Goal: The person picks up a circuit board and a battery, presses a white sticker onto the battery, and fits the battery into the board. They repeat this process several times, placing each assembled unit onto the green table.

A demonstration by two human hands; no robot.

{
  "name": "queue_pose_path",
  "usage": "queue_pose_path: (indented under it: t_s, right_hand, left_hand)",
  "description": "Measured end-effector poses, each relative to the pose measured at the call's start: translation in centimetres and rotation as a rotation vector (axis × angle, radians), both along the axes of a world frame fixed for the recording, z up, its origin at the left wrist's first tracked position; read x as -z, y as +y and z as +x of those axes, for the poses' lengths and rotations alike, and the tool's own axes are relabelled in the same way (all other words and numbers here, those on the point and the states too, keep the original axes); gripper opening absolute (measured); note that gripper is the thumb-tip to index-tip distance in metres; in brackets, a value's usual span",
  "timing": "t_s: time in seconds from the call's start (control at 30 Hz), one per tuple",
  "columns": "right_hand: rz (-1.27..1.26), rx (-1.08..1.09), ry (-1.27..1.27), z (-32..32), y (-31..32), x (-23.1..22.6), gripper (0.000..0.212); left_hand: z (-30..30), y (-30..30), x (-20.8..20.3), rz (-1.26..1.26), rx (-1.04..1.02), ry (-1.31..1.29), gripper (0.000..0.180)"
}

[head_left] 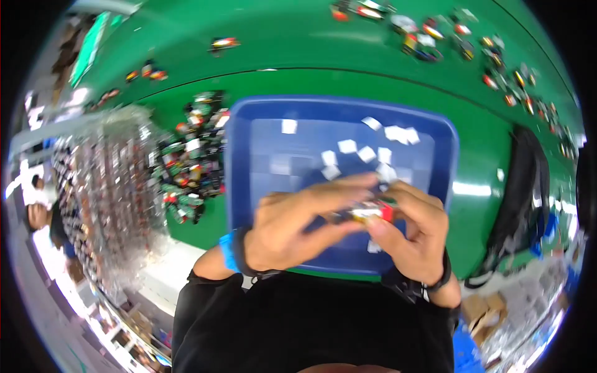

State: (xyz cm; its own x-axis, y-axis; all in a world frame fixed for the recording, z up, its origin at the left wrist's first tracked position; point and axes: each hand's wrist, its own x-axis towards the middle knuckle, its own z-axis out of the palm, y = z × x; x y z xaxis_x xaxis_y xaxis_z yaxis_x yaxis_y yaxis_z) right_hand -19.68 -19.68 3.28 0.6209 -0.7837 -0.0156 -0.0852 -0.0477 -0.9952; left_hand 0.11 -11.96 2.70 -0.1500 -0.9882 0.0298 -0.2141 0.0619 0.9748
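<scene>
Over the near half of a blue plastic bin (342, 107), my right hand (418, 233) pinches a small red, white and yellow item (372, 213) with a dark left end. It looks like a small toy vehicle, but blur hides the exact kind. My left hand (292, 227), with a blue band at its wrist, has its thumb under the item and its fingers above, around the dark end. White square pieces (347, 147) lie scattered on the bin's floor, several near its far right side. My hands hide part of the bin's near side.
Left of the bin is a pile of small colourful items (189, 165), beside stacked clear plastic trays (109, 193). More such items (429, 34) lie across the green table (298, 84). A black bag (519, 193) rests on the right; people (43, 214) show at far left.
</scene>
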Motion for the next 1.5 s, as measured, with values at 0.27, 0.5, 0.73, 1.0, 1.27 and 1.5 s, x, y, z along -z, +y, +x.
queue_pose_path:
  t_s: [0.27,0.5,0.73,1.0,1.27,1.5]
  right_hand:
    - [0.227,0.170,-0.025,-2.5,2.3,2.1,0.050]
    - [-0.216,0.118,0.216,-2.0,2.6,0.9,0.034]
    - [-0.223,0.052,0.183,-2.7,1.4,2.1,0.041]
    - [-0.189,-0.014,0.191,-3.1,0.9,1.2,0.042]
    - [0.016,-0.065,0.109,-3.3,2.0,2.0,0.037]
    - [0.153,-0.331,0.033,1.4,0.1,0.7,0.034]
  left_hand:
    - [-0.3,0.1,1.2,-0.468,-0.079,-0.262,0.045]
    - [-0.7,1.6,0.6,-0.210,-0.031,-0.006,0.037]
    - [-0.4,1.0,0.1,-0.155,-0.037,0.127,0.032]
    - [-1.0,1.1,0.6,-0.231,-0.010,0.088,0.036]
    - [0.2,2.6,1.1,-0.419,0.033,-0.150,0.038]
    - [3.8,0.5,0.2,0.063,0.436,-0.146,0.035]
